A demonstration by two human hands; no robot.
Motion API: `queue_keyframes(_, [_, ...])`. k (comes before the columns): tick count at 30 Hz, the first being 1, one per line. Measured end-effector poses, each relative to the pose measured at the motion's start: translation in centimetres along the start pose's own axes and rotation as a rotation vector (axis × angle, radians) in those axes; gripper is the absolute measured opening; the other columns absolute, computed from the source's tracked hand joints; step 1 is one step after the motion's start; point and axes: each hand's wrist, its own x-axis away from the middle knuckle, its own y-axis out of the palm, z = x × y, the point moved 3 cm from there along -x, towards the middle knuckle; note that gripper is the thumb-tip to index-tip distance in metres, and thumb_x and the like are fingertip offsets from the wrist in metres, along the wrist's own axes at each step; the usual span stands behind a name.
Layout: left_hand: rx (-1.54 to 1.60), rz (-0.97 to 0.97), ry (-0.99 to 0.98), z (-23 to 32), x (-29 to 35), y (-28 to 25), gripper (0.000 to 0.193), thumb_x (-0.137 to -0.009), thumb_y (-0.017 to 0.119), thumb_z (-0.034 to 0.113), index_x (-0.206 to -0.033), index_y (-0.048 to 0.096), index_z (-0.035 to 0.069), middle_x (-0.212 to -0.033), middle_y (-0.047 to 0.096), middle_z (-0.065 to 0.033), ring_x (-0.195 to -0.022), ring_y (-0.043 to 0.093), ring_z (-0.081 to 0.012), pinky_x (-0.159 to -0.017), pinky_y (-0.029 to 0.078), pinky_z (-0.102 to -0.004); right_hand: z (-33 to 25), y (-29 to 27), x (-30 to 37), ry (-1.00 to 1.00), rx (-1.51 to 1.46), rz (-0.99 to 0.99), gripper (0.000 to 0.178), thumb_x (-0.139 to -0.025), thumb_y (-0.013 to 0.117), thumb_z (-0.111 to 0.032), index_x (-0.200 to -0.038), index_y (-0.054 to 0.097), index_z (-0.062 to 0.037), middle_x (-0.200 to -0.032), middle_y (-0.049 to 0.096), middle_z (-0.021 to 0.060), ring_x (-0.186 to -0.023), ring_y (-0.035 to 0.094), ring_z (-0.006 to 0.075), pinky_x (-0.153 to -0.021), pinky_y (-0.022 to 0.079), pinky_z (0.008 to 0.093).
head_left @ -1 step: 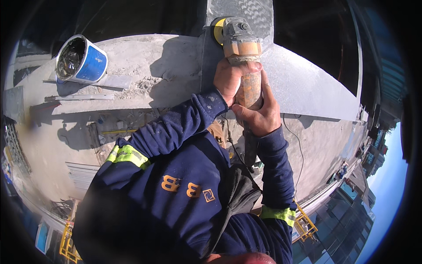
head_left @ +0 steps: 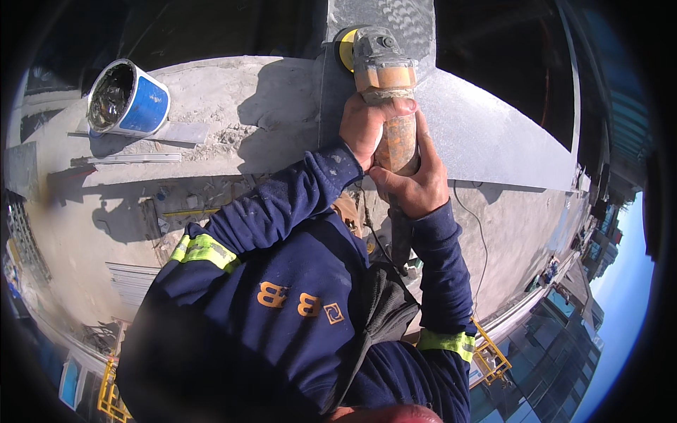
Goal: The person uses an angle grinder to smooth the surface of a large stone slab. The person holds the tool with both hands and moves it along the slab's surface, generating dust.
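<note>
Both my hands are wrapped round an angle grinder (head_left: 384,72) with a worn, dusty orange body and a grey head. My left hand (head_left: 362,128) grips it just behind the head, its thumb across the top. Lower on the body, my right hand (head_left: 422,180) closes round it from the right. A yellow disc (head_left: 346,51) shows at the left of the grinder's head, against a smooth grey upright piece (head_left: 340,106) that meets a grey sloping panel (head_left: 486,134). Swirl marks cover the surface beyond the head. Whether the disc touches it is hard to tell.
A blue and white bucket (head_left: 147,106), dark inside, stands on a rough concrete ledge (head_left: 204,95) at the left. Near it lies a pale metal strip (head_left: 135,158). A dark cord (head_left: 485,247) hangs at my right. Yellow railings (head_left: 491,356) and glass buildings show lower right.
</note>
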Motion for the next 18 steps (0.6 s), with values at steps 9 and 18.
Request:
queue_keyframes(9, [-0.021, -0.109, -0.099, -5.4, -3.8, 5.0, 0.032, -0.076, 0.077, 0.018, -0.104, 0.067, 0.006, -0.091, 0.066, -0.0045, -0.083, 0.065, -0.0166, -0.078, 0.053, -0.0343, 3.9, -4.6, 0.8, 0.241, -0.278, 0.15, 0.104, -0.065, 0.083, -0.008, -0.153, 0.028, 0.0006, -0.119, 0.066, 0.0171, -0.103, 0.067, 0.023, -0.091, 0.054, 0.035])
queue_keyframes(18, [-0.027, -0.122, -0.081, -5.0, -4.1, 4.6, 0.034, -0.076, 0.077, 0.018, -0.106, 0.066, 0.006, -0.093, 0.066, -0.0044, -0.083, 0.064, -0.0164, -0.079, 0.053, -0.0334, 4.2, -4.4, 0.3, 0.204, -0.206, 0.15, 0.107, -0.062, 0.084, -0.014, -0.153, 0.03, -0.001, -0.12, 0.066, 0.0207, -0.105, 0.067, 0.027, -0.094, 0.053, 0.0363])
